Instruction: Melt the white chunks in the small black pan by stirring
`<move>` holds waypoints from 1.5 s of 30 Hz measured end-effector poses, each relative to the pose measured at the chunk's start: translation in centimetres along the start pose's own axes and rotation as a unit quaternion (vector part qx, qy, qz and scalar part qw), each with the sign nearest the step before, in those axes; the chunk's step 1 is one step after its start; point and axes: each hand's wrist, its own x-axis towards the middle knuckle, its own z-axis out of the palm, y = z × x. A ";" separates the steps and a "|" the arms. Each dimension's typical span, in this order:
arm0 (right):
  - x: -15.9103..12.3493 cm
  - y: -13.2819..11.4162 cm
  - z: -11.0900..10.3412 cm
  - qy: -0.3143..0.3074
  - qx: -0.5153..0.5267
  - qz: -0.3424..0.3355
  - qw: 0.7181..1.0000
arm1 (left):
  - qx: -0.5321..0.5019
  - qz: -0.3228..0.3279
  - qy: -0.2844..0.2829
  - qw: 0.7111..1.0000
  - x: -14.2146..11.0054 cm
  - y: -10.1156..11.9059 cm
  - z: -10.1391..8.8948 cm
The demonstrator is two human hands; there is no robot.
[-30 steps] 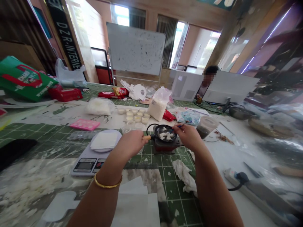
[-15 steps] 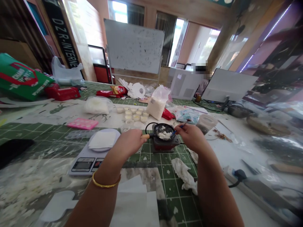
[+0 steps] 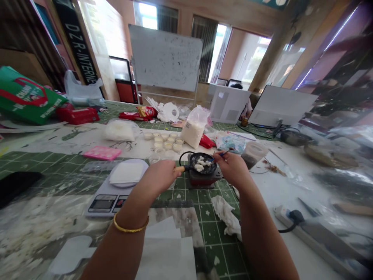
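A tiny black pan [image 3: 210,168] with white lumps of food [image 3: 201,164] sits on a small red stove [image 3: 203,180] on the green cutting mat. My left hand [image 3: 159,175] is closed on the pan's wooden handle [image 3: 179,168]. My right hand [image 3: 231,167] pinches a thin blue-handled utensil [image 3: 219,155] whose tip reaches into the food. A gold bangle [image 3: 130,225] circles my left wrist.
A kitchen scale [image 3: 112,194] with a white plate stands left of the stove. Behind are small white cups [image 3: 166,140], a bag of white powder [image 3: 194,129] and a plastic tub [image 3: 254,154]. Crumpled tissue [image 3: 226,214] and a power strip [image 3: 303,229] lie at right. A person sits behind screens far back.
The white food has been pushed from the pan's middle toward its left and far side. My right hand with the utensil shifted slightly. My left hand kept hold of the handle.
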 end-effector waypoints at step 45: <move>-0.4 -0.4 -0.2 -0.024 0.017 -0.025 0.999 | 0.010 0.008 0.006 1.000 0.1 0.0 0.1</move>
